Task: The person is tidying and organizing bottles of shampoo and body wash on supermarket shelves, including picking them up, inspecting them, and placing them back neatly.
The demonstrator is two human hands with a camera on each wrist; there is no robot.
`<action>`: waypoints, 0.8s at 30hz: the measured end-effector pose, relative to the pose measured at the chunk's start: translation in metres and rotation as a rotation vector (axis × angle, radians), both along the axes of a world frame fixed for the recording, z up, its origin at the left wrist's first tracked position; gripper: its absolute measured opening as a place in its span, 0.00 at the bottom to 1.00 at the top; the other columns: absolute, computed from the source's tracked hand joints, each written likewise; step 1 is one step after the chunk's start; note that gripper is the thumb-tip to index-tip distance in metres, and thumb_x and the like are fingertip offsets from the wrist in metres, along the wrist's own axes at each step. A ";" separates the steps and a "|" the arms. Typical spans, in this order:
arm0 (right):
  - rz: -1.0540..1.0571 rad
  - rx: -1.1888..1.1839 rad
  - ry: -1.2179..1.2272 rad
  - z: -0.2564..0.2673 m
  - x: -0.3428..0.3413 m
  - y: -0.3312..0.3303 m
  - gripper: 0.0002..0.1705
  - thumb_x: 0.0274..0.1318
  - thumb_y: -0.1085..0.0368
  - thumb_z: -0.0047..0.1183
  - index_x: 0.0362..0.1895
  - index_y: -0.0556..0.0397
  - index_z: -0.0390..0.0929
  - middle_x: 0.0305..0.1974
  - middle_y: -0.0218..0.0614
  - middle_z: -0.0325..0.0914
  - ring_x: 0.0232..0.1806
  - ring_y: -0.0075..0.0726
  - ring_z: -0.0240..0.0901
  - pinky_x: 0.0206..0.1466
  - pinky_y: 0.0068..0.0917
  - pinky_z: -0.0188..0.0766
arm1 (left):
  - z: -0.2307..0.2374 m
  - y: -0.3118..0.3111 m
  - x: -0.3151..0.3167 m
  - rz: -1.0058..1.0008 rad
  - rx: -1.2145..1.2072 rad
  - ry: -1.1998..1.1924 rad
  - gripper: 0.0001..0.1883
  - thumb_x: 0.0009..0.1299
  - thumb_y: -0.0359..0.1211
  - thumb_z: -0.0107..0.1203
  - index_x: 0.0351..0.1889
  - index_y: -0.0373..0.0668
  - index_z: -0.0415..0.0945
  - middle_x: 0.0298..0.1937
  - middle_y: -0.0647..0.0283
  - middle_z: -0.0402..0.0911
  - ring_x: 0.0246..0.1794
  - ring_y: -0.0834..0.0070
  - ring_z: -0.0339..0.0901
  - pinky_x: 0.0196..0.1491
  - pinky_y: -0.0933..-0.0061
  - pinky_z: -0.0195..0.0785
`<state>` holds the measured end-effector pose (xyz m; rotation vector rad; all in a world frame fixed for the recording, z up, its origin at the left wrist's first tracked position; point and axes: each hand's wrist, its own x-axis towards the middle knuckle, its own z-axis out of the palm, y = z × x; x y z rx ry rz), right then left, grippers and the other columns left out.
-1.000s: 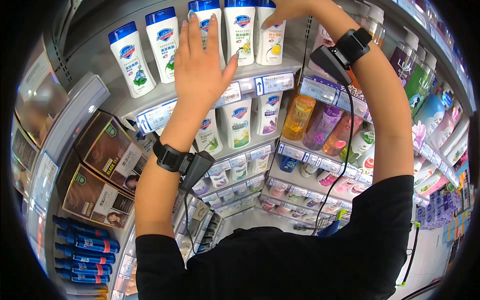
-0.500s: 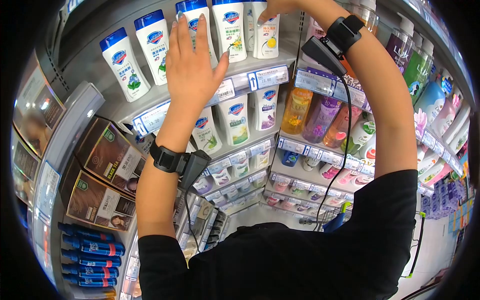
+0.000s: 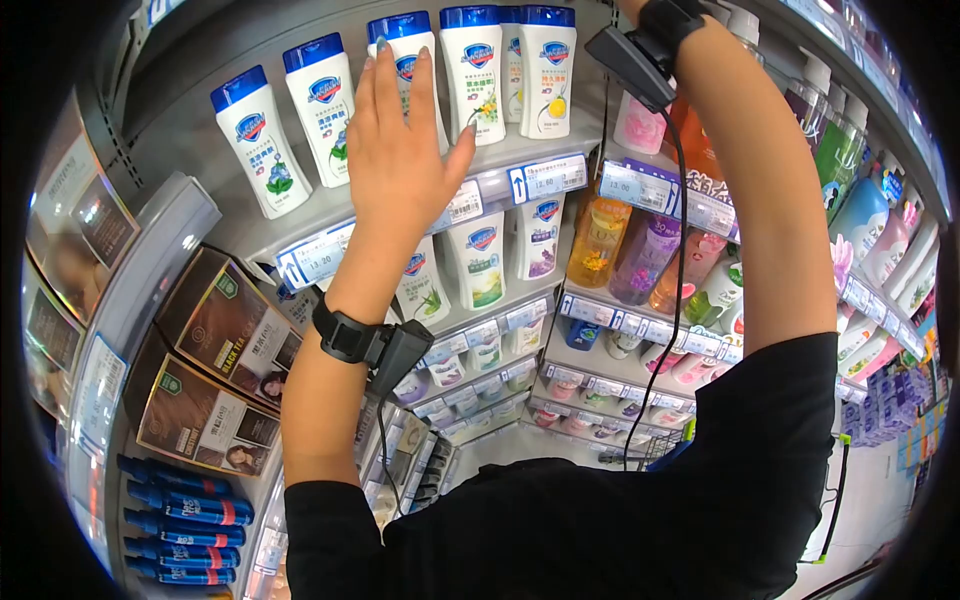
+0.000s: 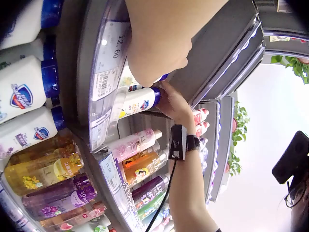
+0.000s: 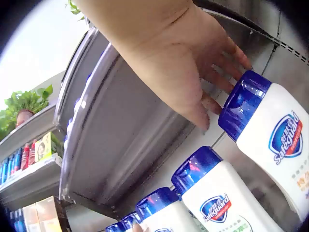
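White Safeguard body wash bottles with blue caps stand in a row on the upper shelf [image 3: 240,215]. My left hand [image 3: 395,165] lies over the front of the middle bottle [image 3: 402,30], its fingers straight and spread, thumb out towards the herbal bottle [image 3: 472,75]. At the row's right end stands the lemon-print bottle [image 3: 546,75], with another bottle partly hidden behind its left side. My right hand [image 5: 193,63] is beside that end bottle's blue cap [image 5: 245,102] in the right wrist view, fingers loosely extended. In the head view, the top edge cuts this hand off.
Pump bottles [image 3: 745,25] line the shelf at right, under my right forearm. Lower shelves hold more Safeguard bottles [image 3: 478,260] and clear Lux bottles [image 3: 600,240]. Hair dye boxes [image 3: 205,410] and blue bottles [image 3: 190,505] stand at left. A cable hangs from each wrist camera.
My right hand has moved up, away from the front of the lemon-print bottle, which now shows fully. That bottle stands slightly farther from its left neighbour. My left hand stays over the middle bottle.
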<state>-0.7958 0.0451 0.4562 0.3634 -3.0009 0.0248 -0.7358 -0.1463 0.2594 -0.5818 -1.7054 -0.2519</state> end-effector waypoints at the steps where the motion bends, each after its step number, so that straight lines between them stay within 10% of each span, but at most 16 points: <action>1: -0.054 0.040 -0.118 0.003 0.002 -0.004 0.29 0.52 0.48 0.48 0.53 0.53 0.72 0.50 0.43 0.74 0.49 0.41 0.71 0.50 0.34 0.69 | 0.000 0.000 0.000 -0.006 -0.003 0.002 0.37 0.56 0.41 0.59 0.63 0.41 0.58 0.63 0.44 0.57 0.62 0.48 0.58 0.58 0.55 0.58; 24: -0.234 0.201 -0.120 0.000 -0.034 -0.021 0.26 0.46 0.54 0.56 0.47 0.57 0.76 0.47 0.47 0.75 0.41 0.45 0.74 0.43 0.40 0.71 | 0.000 -0.002 0.002 -0.039 0.024 -0.006 0.38 0.54 0.40 0.60 0.63 0.41 0.57 0.64 0.45 0.56 0.62 0.51 0.57 0.57 0.56 0.58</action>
